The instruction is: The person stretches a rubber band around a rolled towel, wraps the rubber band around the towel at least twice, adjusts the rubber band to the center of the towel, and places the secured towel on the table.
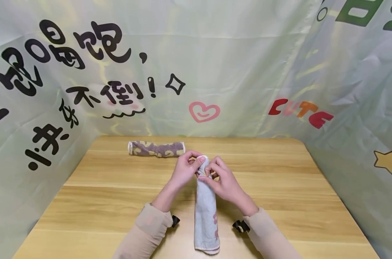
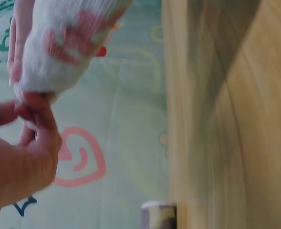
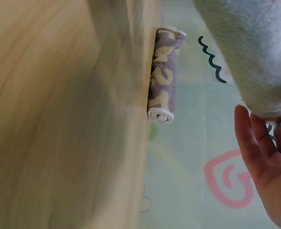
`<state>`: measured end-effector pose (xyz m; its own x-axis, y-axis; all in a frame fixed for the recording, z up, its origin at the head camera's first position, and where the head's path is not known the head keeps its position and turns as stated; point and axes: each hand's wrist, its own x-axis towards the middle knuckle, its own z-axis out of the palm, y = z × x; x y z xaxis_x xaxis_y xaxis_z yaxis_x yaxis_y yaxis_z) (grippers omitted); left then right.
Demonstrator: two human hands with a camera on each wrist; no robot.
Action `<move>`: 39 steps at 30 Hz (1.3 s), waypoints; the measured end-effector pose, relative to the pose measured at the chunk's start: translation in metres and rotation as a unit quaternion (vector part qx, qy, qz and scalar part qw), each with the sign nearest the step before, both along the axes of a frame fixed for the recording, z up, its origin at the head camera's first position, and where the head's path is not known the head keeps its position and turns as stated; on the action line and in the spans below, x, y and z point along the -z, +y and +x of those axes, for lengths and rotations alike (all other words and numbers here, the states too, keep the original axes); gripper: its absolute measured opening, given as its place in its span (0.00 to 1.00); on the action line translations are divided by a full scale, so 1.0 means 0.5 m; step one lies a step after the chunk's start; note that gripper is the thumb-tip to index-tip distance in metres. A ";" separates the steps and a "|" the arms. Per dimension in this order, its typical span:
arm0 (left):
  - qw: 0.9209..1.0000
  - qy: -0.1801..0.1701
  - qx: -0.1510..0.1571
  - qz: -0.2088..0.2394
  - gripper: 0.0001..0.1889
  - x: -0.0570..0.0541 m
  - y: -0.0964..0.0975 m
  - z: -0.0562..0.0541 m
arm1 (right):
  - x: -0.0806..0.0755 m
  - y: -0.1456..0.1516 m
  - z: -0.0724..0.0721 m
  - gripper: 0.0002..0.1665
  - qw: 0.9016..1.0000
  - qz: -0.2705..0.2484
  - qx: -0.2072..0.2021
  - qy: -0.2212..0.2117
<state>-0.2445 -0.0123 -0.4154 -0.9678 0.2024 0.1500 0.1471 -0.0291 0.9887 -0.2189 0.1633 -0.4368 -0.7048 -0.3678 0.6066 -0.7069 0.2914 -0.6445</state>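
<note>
Beige sleeves (image 1: 147, 230) flank the pale towel (image 1: 205, 216), held over the bench (image 1: 280, 194) with its long axis near to far. Left hand (image 1: 185, 168) and right hand (image 1: 226, 182) pinch its far end, close together, the left farther along.

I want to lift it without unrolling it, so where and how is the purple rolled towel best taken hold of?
I would take the purple rolled towel round its middle, from above, closing on its near and far long sides. It lies sideways on the table as a cylinder, so this is probably safer than pulling the end where coiled layers show.
</note>
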 end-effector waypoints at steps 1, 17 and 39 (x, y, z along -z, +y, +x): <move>1.000 -0.002 0.018 -0.005 0.12 0.000 -0.005 -0.003 | -0.002 0.001 0.001 0.17 1.000 -0.002 -0.001 -0.017; 0.991 0.023 0.130 -0.028 0.14 -0.001 -0.057 -0.022 | -0.017 0.005 0.000 0.11 0.994 -0.027 -0.005 -0.108; 1.000 0.019 0.002 0.019 0.11 -0.003 -0.031 -0.009 | -0.012 -0.022 0.015 0.17 0.997 0.003 0.068 0.034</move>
